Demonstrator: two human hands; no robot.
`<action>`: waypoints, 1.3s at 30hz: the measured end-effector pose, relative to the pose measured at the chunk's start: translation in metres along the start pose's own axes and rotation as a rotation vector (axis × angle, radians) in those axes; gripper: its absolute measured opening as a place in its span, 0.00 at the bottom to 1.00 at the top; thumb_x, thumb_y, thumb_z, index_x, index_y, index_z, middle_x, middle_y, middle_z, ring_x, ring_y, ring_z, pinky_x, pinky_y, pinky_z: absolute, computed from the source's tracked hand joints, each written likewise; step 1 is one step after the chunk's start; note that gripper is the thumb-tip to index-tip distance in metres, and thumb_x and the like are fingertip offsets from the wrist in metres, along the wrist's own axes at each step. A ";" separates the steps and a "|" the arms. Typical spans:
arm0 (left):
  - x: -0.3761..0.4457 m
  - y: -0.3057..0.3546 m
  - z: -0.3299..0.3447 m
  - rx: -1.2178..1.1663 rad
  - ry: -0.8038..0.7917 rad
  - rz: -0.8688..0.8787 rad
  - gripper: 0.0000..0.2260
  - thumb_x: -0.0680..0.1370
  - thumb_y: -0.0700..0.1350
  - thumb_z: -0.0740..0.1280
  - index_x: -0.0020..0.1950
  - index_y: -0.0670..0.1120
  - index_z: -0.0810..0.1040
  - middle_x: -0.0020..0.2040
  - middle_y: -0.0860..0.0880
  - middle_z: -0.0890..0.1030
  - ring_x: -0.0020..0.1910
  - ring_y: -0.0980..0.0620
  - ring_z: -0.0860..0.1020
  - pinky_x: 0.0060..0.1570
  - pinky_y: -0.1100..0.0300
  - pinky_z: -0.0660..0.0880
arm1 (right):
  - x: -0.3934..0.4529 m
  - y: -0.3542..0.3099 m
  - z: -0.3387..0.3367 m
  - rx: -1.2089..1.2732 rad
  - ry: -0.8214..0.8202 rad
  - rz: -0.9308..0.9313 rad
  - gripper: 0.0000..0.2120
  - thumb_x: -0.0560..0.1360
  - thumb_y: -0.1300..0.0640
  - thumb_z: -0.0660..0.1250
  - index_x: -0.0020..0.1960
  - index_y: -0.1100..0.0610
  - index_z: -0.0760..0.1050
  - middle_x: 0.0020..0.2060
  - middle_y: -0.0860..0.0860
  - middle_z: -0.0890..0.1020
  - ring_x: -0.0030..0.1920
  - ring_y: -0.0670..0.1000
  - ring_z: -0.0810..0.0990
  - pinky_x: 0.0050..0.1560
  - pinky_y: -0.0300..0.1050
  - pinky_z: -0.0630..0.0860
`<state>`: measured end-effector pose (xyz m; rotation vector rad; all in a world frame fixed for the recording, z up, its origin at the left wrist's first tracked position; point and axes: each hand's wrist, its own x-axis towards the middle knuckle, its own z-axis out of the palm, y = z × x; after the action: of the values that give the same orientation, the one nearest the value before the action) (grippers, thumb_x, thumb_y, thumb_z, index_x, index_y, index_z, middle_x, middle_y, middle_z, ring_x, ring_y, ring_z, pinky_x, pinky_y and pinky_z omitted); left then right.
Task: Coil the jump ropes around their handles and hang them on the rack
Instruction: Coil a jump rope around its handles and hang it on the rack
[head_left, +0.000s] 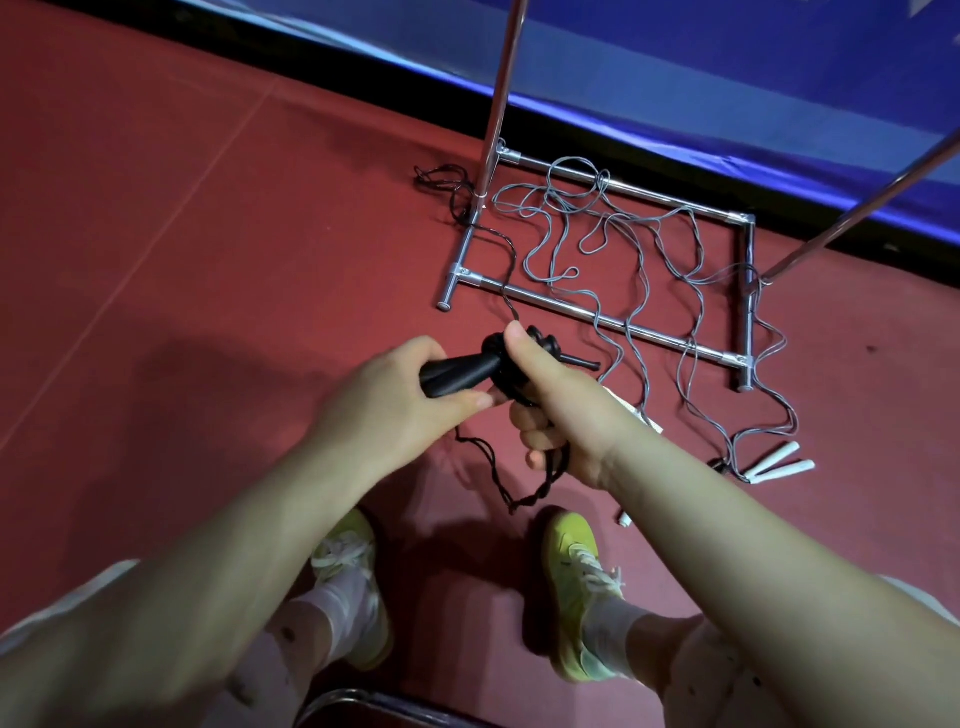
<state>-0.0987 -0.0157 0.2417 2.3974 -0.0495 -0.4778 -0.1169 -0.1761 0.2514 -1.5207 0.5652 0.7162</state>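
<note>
Black rope (496, 475): handles (457, 375) gripped by left hand (395, 395); right hand (550, 410) clutches coils, cord trailing to floor (182, 234). Grey rope (649, 270): tangled across rack (613, 322) base, just beyond.

The left hand (400, 389) grips the black handles (452, 375) while the right hand (550, 400) holds black cord (501, 358) coiled round them, a loop dangling below. Grey rope (623, 244) sprawls over the chrome rack base (597, 317); white handles (776, 467) lie beside it on the red floor (182, 234).
</note>
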 end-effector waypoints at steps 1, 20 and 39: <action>-0.001 0.000 0.000 0.021 0.009 0.025 0.16 0.67 0.60 0.71 0.45 0.52 0.72 0.37 0.53 0.75 0.38 0.51 0.75 0.36 0.56 0.68 | 0.000 0.001 0.000 -0.009 0.017 -0.021 0.27 0.73 0.32 0.58 0.36 0.57 0.73 0.24 0.48 0.59 0.24 0.48 0.56 0.29 0.40 0.61; -0.004 0.007 -0.012 -1.008 -0.830 -0.391 0.33 0.72 0.70 0.48 0.38 0.42 0.76 0.29 0.47 0.73 0.23 0.51 0.70 0.24 0.64 0.66 | 0.004 -0.007 -0.019 -0.077 -0.201 -0.324 0.27 0.76 0.39 0.59 0.41 0.65 0.72 0.23 0.50 0.65 0.21 0.47 0.61 0.23 0.40 0.70; 0.007 -0.004 0.001 -0.141 -0.111 -0.089 0.30 0.66 0.69 0.51 0.43 0.45 0.77 0.40 0.46 0.81 0.41 0.43 0.78 0.48 0.48 0.75 | 0.004 -0.002 -0.009 0.014 -0.163 0.019 0.30 0.75 0.32 0.49 0.45 0.58 0.71 0.26 0.47 0.64 0.21 0.44 0.57 0.23 0.38 0.59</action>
<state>-0.0931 -0.0147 0.2360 2.2401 0.0407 -0.6343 -0.1121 -0.1843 0.2497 -1.4303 0.4615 0.8409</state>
